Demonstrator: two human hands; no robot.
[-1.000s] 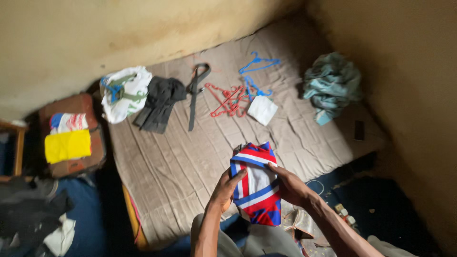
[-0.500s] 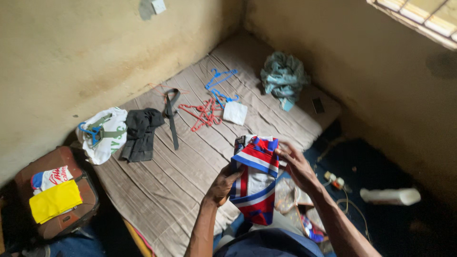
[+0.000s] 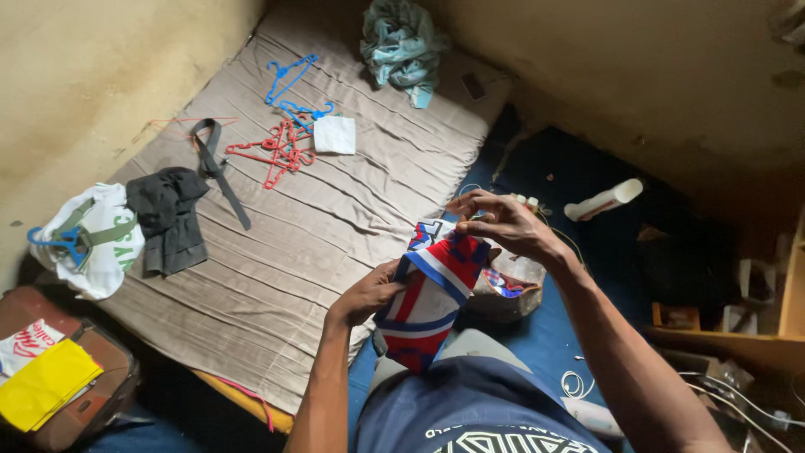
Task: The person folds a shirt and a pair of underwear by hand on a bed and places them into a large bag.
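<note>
You have turned and leaned in since a second ago, so the mattress [image 3: 335, 218] now runs off to your left and the blue floor [image 3: 587, 210] shows on your right. The cloth [image 3: 432, 294], red, white and blue, has stayed in your hands the whole time. It used to hang longer and flatter. Now the top is bent over into a thicker bundle, so it looks like you are part way through folding it.

Your left hand [image 3: 369, 294] pinches the left edge of the cloth, with its fingers closed on it. Your right hand [image 3: 503, 225] holds the top corner, thumb and fingers closed on the fold, and the other fingers spread out. The cloth is up in the air in front of your chest, above your knee, and it touches nothing else.

Now the things that hold other things. Just behind the cloth, on the floor, is a clear bag [image 3: 507, 289]. Something red and blue is in it, but you cannot tell what. On the left edge of the mattress lies a white bag [image 3: 96, 243] with a blue hanger [image 3: 54, 239] on top. What is inside it is hidden. Down in the left corner is a brown case [image 3: 105, 382]. On it lie a yellow cloth [image 3: 42, 387] and a white cloth [image 3: 25, 344].
</note>
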